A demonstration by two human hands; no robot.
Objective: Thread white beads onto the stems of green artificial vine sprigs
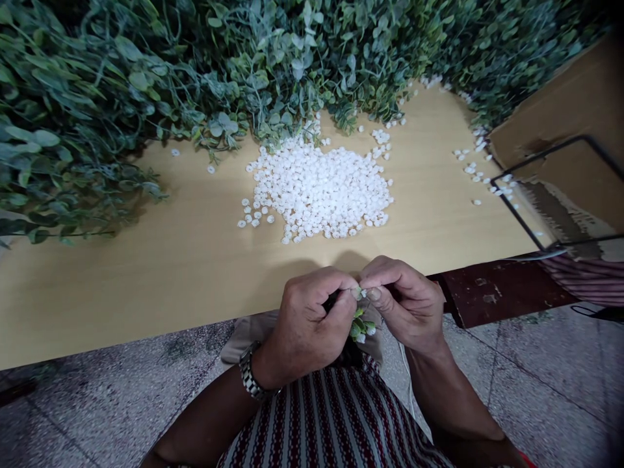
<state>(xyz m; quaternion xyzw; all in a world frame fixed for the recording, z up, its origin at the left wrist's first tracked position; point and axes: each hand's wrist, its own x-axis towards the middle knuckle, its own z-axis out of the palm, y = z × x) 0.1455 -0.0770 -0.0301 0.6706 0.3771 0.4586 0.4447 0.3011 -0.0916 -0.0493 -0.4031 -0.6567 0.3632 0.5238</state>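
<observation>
Both hands meet just in front of the table's near edge. My left hand (316, 318), with a metal watch on its wrist, pinches a small green sprig tip. Opposite it, my right hand (407, 305) pinches a tiny white piece against that tip. Below the fingers hangs the rest of a green sprig (359, 325) with white bits at its ends. A pile of small white beads (326, 188) lies on the wooden table (160, 273) beyond my hands.
Artificial green foliage (195, 71) covers the table's far side. At the right stand a torn cardboard box (570, 110) and a black wire frame (524, 224), with loose white beads beside them. Striped cloth lies at the right edge.
</observation>
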